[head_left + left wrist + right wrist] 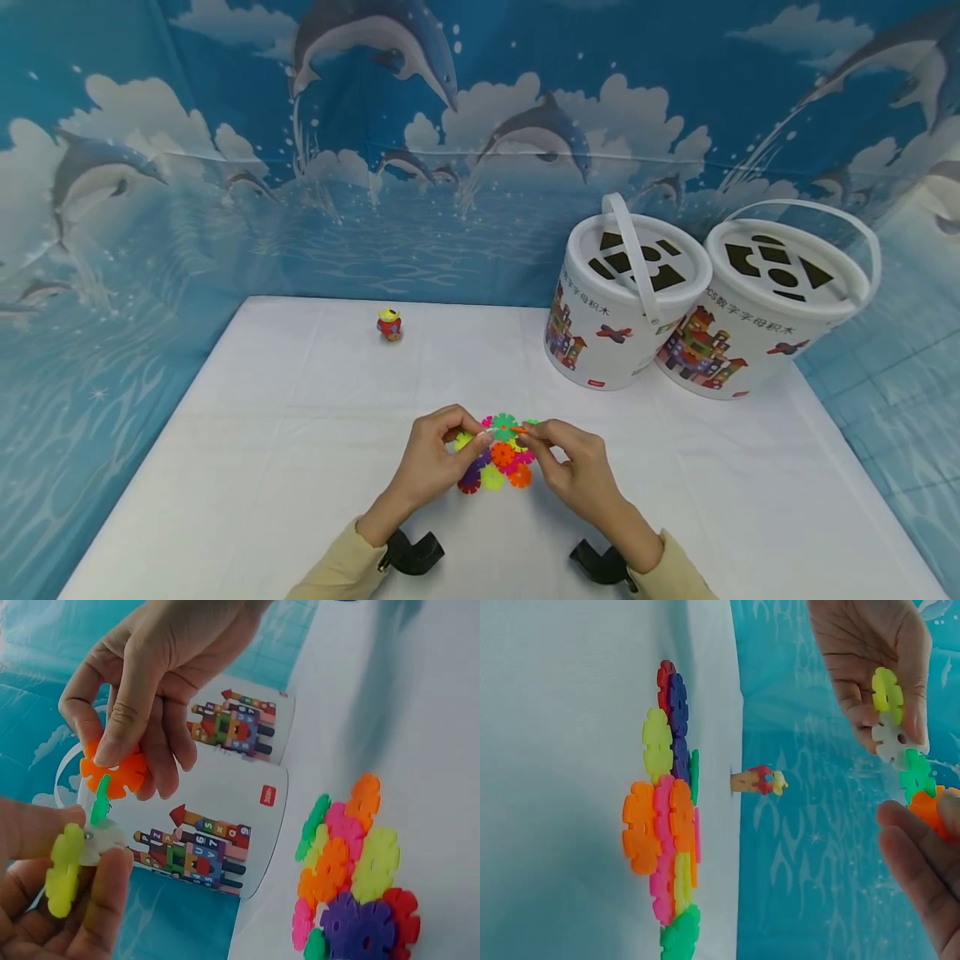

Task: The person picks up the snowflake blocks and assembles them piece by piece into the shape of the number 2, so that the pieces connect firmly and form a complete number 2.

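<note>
Disc chain (914, 768) held up between both hands, above the disc pile (502, 455).
Left hand (435, 457) pinches white disc (105, 840); right hand (581, 468) pinches orange disc (127, 778), green disc (100, 804) between. Orange seating: can't tell. Brace white, align slots crosswise, push straight.

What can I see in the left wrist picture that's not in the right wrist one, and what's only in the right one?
Only the left wrist view shows two white buckets with colourful block pictures on them.

Only the right wrist view shows the little toy figure, at the table's edge.

Both show the left hand holding a white piece, the right hand pinching an orange piece, and the colourful flower-shaped pile on the white table.
</note>
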{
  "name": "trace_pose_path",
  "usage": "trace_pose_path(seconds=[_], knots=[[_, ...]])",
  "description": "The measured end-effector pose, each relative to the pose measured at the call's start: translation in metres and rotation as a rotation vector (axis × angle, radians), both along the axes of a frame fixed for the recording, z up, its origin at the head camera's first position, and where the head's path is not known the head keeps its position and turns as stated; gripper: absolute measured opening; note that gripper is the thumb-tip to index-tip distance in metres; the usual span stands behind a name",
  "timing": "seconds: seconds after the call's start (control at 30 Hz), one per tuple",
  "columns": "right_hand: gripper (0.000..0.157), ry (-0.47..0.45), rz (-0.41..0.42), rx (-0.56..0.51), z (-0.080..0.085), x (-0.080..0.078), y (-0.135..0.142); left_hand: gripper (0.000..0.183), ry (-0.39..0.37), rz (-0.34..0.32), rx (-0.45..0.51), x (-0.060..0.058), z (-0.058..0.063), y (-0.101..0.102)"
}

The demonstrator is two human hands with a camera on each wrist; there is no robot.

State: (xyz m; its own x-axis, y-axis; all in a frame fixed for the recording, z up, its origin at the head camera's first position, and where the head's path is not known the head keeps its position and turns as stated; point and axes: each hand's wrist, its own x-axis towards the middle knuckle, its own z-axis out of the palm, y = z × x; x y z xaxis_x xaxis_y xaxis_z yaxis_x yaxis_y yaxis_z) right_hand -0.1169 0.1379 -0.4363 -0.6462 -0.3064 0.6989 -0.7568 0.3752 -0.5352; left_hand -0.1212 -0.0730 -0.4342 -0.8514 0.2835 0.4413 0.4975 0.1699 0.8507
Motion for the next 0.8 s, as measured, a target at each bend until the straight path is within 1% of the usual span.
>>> trace_pose_path(seconds=[0.1,0.2,0.3,0.33,0.37,0.4,0.47,0.57,0.6,0.63,0.7,0.8], knots=[[0.026,-0.04,0.003,0.0,-0.001,0.0,-0.001,0.009,0.0,0.037,-0.043,-0.002,-0.002,0.0],[0.027,-0.095,0.026,0.002,-0.001,0.0,-0.001,0.01,0.014,0.083,-0.096,-0.003,-0.003,-0.002],[0.03,-0.162,0.045,0.019,0.0,-0.001,0.001,0.008,-0.016,0.108,-0.098,-0.005,-0.003,-0.004],[0.031,-0.183,0.045,0.025,0.0,-0.002,0.003,0.007,-0.033,0.117,-0.087,-0.005,-0.004,-0.005],[0.032,-0.203,0.041,0.028,0.0,-0.003,0.004,0.007,-0.064,0.133,-0.08,-0.005,-0.001,-0.005],[0.032,-0.226,0.028,0.033,0.0,-0.004,0.007,0.007,-0.086,0.143,-0.071,-0.003,0.003,-0.005],[0.031,-0.264,-0.002,0.051,0.001,-0.007,0.012,0.007,-0.12,0.169,-0.067,-0.004,0.004,-0.005],[0.025,-0.321,-0.061,0.089,0.002,-0.013,0.021,0.009,-0.143,0.197,-0.084,-0.005,0.004,-0.005],[0.022,-0.341,-0.085,0.115,0.002,-0.015,0.023,0.009,-0.132,0.198,-0.09,-0.006,0.001,-0.006],[0.02,-0.364,-0.107,0.141,0.002,-0.016,0.026,0.009,-0.127,0.203,-0.094,-0.008,-0.004,-0.007],[0.017,-0.398,-0.151,0.194,0.0,-0.02,0.031,0.01,-0.121,0.206,-0.09,-0.009,-0.005,-0.008],[0.015,-0.481,-0.206,0.287,-0.005,-0.024,0.035,0.01,-0.141,0.203,-0.07,-0.01,-0.007,-0.009]])
